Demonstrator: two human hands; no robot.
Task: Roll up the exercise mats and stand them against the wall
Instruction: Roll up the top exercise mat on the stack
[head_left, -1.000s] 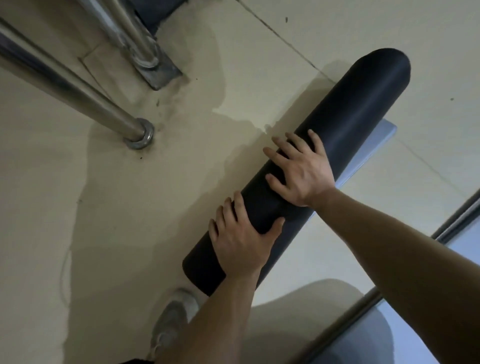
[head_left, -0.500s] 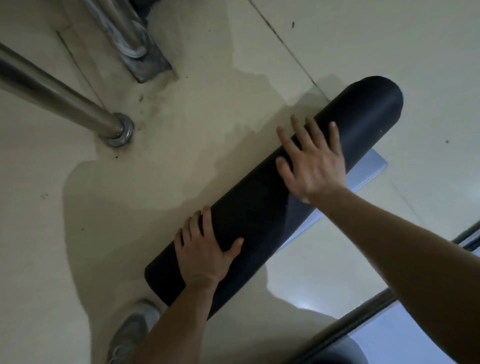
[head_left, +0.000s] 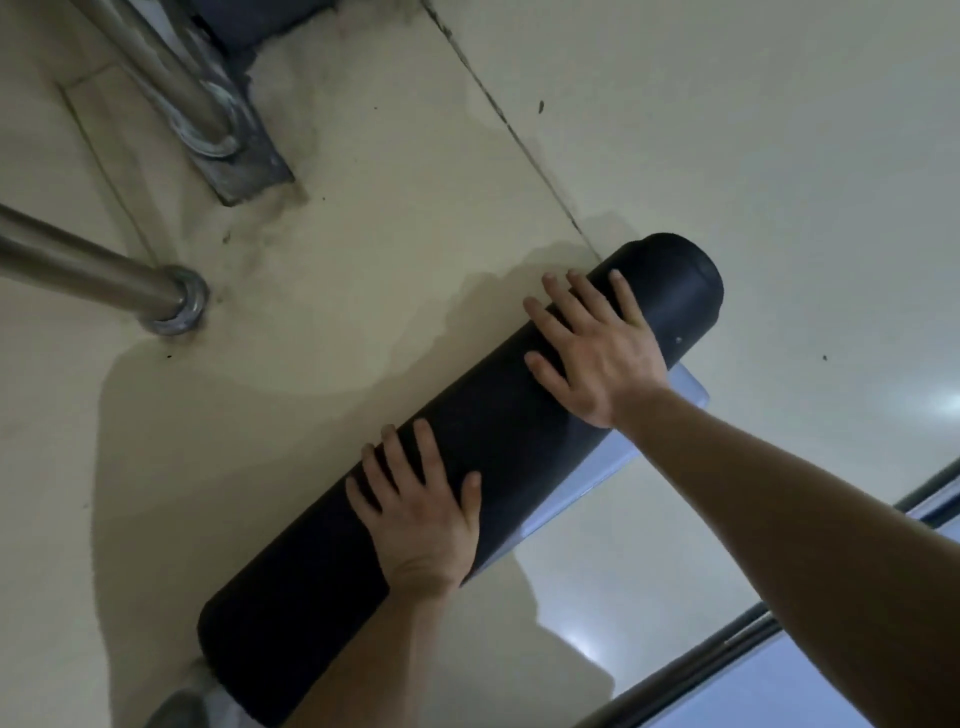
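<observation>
A black exercise mat (head_left: 498, 431), almost fully rolled into a thick cylinder, lies diagonally on the beige floor. A short flat strip of its pale blue-grey inner side (head_left: 608, 467) still sticks out from under the roll on the near right. My left hand (head_left: 415, 504) presses flat on the lower part of the roll, fingers spread and straight. My right hand (head_left: 597, 343) lies flat on the upper part near the far end, fingers spread too. Neither hand wraps round the mat.
Two steel tube legs (head_left: 93, 275) (head_left: 171, 83) meet the floor at the upper left, one on a grey base plate (head_left: 249, 166). A dark rail (head_left: 727, 644) crosses the lower right corner. A grey shoe (head_left: 176, 706) shows at the bottom edge.
The flat strip beside the roll has grown narrower. My hands have shifted along the roll, and the camera has swung so the steel legs sit lower in the picture.
</observation>
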